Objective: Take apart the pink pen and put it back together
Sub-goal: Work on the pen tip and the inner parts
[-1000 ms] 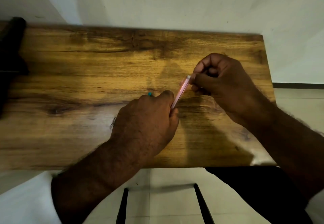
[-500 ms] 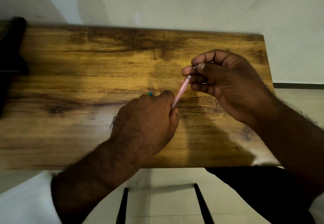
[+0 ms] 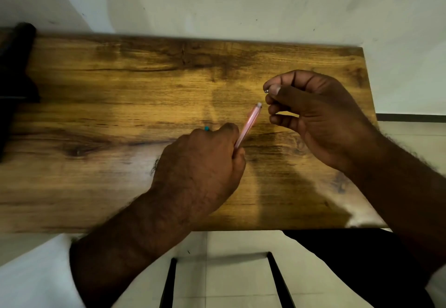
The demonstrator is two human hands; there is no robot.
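1. The left hand (image 3: 200, 163) is closed in a fist round the lower part of the pen (image 3: 248, 125), just above the table (image 3: 120, 90); the pink barrel slants up and to the right out of the fist
2. The barrel's free end shows pale and open, with nothing on it
3. The right hand (image 3: 313, 119) sits just right of that end, apart from it, thumb and forefinger pressed together on a small silvery piece (image 3: 266, 91); the other fingers curl loosely underneath
4. The piece is too small to identify for certain; my guess is the pen's tip or end cap, unscrewed off the barrel
5. A bit of teal (image 3: 206, 128) pokes out past the left knuckles; whether it belongs to the pen I cannot tell
6. Step in hand, as I judge it: taking apart, with the first piece off and the refill seemingly yet to come out
7. The next move likely calls for setting the small piece down on the table where it won't roll off, then drawing the insides out of the open end while the left fist keeps the barrel steady
8. The risk lies in the small piece: round and light, easy to lose off the table edge
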